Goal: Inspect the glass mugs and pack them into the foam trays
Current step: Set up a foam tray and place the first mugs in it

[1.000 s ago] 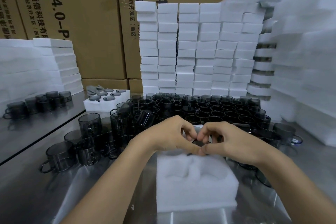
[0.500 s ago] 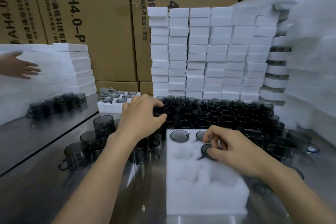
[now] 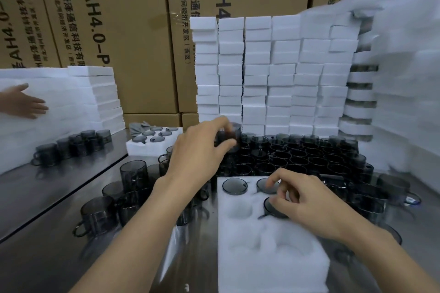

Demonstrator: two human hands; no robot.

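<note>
A white foam tray [image 3: 273, 264] lies on the steel table in front of me. Two smoky glass mugs sit in its far pockets, one at the left [image 3: 234, 186] and one partly behind my fingers [image 3: 264, 185]. My right hand [image 3: 307, 204] rests curled on a third mug [image 3: 271, 207] seated in the tray's second row. My left hand [image 3: 202, 150] grips a dark mug [image 3: 232, 134] lifted just above the crowd of mugs [image 3: 297, 157] behind the tray. The near pockets hold nothing.
Loose mugs [image 3: 114, 200] stand left of the tray. Another filled foam tray [image 3: 152, 143] sits further back. Stacks of white foam blocks [image 3: 273, 74] wall the back and right; cardboard boxes [image 3: 119, 31] rise behind. Another person's hand [image 3: 21, 102] touches the foam stack at left.
My left hand went from the tray to the mug crowd and lifted one mug. My right hand stayed on the tray, pressing on a mug. The view shifted left.
</note>
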